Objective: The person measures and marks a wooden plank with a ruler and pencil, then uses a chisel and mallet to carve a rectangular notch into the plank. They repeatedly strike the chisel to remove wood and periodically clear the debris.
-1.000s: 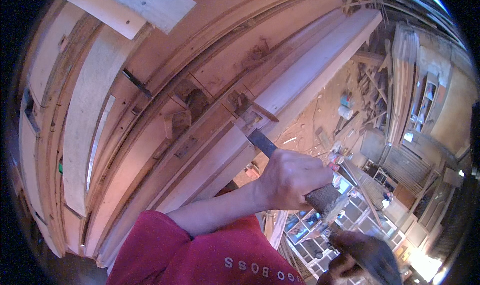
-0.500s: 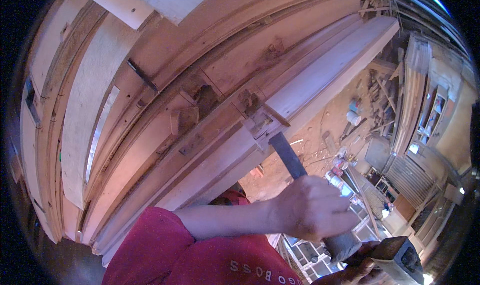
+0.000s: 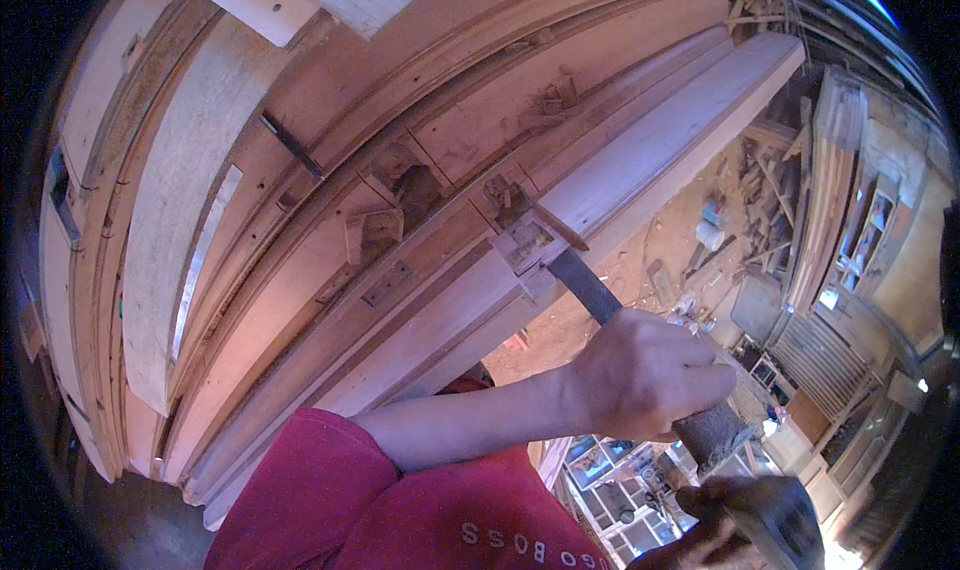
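Your left grip (image 3: 655,375) is wrapped tight around a long, flat, dark metal chisel (image 3: 588,288). Its blade pokes out of your fist, up and to the left. Its thick, brown, rough-looking handle (image 3: 715,438) pokes out the other side, down and to the right.

Below and right of that fist is your right grip (image 3: 705,525). Its fingers are bent around a chunky, dark block with a square end (image 3: 785,525). The block is near the end of the handle, but I can't tell if the two touch.

Now look along the blade, up and left from your left grip. Its tip is at the near edge of a pale, square notch (image 3: 525,245) cut in a long, pale pink wooden beam (image 3: 640,160). I can't tell if the tip presses on the wood. The beam runs from low on the left to high on the right, and the chisel points across it, almost square to it. That slant looks like the thing to watch. Your left grip is nearer the notch, and your right grip is farther off.

Just past the blade tip, a thin, dark brown strip of wood (image 3: 562,226) lies beside the notch.
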A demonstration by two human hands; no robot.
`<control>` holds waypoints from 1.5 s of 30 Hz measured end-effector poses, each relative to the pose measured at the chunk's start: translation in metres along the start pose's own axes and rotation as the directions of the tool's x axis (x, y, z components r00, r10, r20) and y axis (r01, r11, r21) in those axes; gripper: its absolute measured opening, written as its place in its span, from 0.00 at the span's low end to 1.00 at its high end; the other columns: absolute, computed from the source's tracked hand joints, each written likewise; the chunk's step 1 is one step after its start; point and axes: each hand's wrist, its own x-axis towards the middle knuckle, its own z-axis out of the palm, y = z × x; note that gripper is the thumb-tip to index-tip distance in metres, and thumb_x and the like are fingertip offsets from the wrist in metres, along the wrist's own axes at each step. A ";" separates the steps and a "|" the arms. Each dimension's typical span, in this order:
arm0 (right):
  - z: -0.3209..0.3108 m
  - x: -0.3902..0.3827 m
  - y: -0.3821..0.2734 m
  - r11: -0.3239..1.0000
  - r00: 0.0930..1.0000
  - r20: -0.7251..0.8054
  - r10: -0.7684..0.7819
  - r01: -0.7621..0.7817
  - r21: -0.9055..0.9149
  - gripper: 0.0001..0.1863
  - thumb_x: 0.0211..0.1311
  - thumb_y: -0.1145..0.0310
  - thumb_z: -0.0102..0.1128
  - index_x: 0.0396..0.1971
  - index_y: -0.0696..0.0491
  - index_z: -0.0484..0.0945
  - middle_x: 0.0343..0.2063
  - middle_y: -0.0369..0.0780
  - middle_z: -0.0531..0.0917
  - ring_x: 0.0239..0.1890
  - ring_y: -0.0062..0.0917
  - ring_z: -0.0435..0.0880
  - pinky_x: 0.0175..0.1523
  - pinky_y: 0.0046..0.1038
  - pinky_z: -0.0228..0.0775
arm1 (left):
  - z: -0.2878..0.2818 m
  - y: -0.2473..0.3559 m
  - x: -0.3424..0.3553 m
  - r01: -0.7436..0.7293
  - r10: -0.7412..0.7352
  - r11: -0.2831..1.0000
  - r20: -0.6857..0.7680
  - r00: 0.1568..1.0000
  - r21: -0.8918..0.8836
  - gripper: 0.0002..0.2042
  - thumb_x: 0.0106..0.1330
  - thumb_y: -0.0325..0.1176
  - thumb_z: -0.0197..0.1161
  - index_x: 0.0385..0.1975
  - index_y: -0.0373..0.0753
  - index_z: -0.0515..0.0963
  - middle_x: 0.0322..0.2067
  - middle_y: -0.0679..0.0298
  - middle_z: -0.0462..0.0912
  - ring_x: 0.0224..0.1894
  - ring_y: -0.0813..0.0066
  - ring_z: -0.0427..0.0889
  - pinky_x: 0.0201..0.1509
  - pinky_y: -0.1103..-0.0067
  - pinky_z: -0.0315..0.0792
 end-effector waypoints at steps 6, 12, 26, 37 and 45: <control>-0.006 0.009 -0.002 0.998 0.988 0.139 0.062 -0.057 -0.042 0.31 0.57 0.59 0.70 0.52 0.64 0.69 0.36 0.44 0.79 0.36 0.26 0.79 0.46 0.26 0.71 | -0.004 -0.024 -0.005 0.070 -0.071 0.997 0.033 0.997 0.024 0.15 0.37 0.35 0.70 0.21 0.42 0.70 0.17 0.64 0.71 0.22 0.64 0.80 0.22 0.68 0.71; 0.006 0.020 -0.017 0.998 0.998 0.054 0.010 -0.013 0.060 0.31 0.55 0.58 0.72 0.50 0.65 0.71 0.40 0.47 0.80 0.41 0.31 0.79 0.49 0.30 0.71 | -0.009 0.001 0.005 0.052 -0.052 0.996 0.003 0.999 -0.074 0.15 0.37 0.34 0.70 0.21 0.41 0.70 0.18 0.63 0.71 0.22 0.62 0.79 0.23 0.68 0.71; -0.051 0.034 0.011 0.977 0.902 0.417 0.117 -0.179 0.113 0.20 0.54 0.75 0.66 0.44 0.67 0.72 0.29 0.47 0.80 0.25 0.25 0.77 0.31 0.24 0.72 | -0.004 -0.023 0.004 0.058 -0.061 0.995 -0.035 0.998 -0.087 0.13 0.42 0.37 0.69 0.23 0.42 0.73 0.17 0.62 0.72 0.21 0.60 0.78 0.23 0.68 0.69; 0.027 0.016 -0.030 0.998 0.996 0.091 0.022 -0.027 0.060 0.23 0.64 0.56 0.60 0.40 0.65 0.73 0.22 0.40 0.78 0.19 0.19 0.75 0.25 0.18 0.64 | -0.003 -0.038 -0.004 0.134 -0.134 0.990 -0.017 0.991 0.047 0.13 0.41 0.36 0.70 0.20 0.42 0.71 0.17 0.62 0.73 0.22 0.58 0.80 0.24 0.65 0.70; 0.020 0.013 -0.004 0.980 0.832 0.520 0.191 -0.131 -0.150 0.18 0.60 0.71 0.66 0.48 0.62 0.74 0.39 0.43 0.82 0.41 0.31 0.81 0.49 0.32 0.72 | -0.017 -0.047 -0.004 0.176 -0.175 0.984 -0.117 0.978 -0.001 0.10 0.47 0.37 0.72 0.21 0.43 0.76 0.21 0.61 0.79 0.23 0.63 0.80 0.26 0.72 0.73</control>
